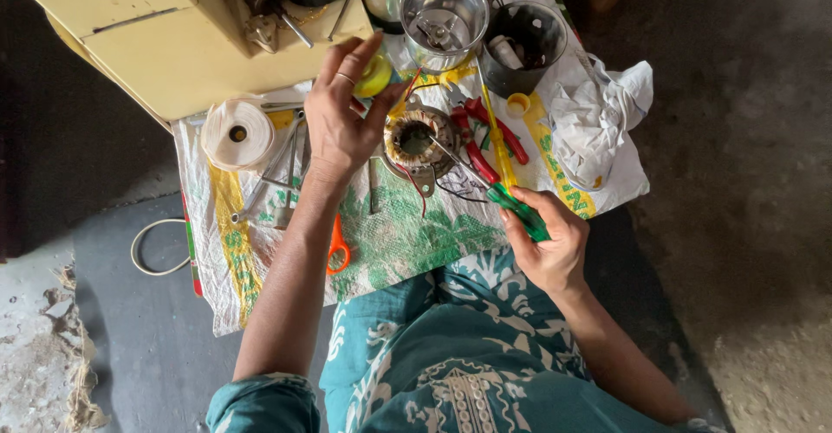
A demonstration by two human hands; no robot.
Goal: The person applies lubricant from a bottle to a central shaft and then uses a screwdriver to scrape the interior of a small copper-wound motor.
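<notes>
R hand [548, 240] grips a green-handled screwdriver [518, 210], fingers wrapped tight round the handle; its metal shaft slants up-left w/ the tip at the rim of the motor stator [417, 142]. Stator = round copper-wound ring in a metal frame, lying on the woven sack [394, 238] in front of the person, red and black wires trailing off it. L hand [340, 119] is just left of the stator, fingers spread fairly wide, thumb and fingertips pinching a small yellow roll [376, 76]; ring on one finger. Red-handled pliers [482, 138] lie just right of the stator, partly under the screwdriver shaft. Orange-handled scissors [337, 249] stick out from under the L forearm. White tape roll [237, 134] far left on the sack, metal tools beside it. Steel grinder jar [445, 14] and a dark jar [523, 49] stand behind. Crumpled white cloth [598, 119] at right.
</notes>
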